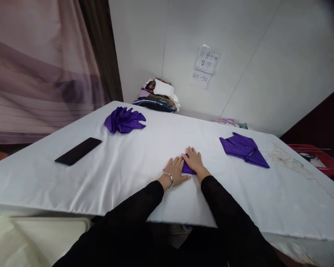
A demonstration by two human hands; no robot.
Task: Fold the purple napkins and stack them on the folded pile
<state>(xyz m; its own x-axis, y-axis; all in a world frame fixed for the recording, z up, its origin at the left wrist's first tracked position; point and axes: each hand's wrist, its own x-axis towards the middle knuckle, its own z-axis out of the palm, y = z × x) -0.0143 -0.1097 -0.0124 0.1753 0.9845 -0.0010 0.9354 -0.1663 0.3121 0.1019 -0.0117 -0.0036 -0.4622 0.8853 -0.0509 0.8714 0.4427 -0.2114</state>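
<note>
A folded purple cloth napkin (188,169) lies on the white-covered table (144,167) in front of me, mostly hidden under my hands. My left hand (176,171), with a silver bracelet at the wrist, rests flat on its left part, fingers stretched out. Across its upper right part lies my right hand (193,159), palm down with the fingers extended. To the right sits another purple napkin (241,145), folded into a pointed shape. A third purple napkin (125,120), gathered into pleats, is at the far left of the table.
A black phone (78,151) lies on the left side of the table. Stacked clothes (158,97) stand behind the far edge by the wall. At the right is a red basket (311,150). Handwritten paper signs (206,61) hang on the wall; a pink curtain (44,66) hangs left.
</note>
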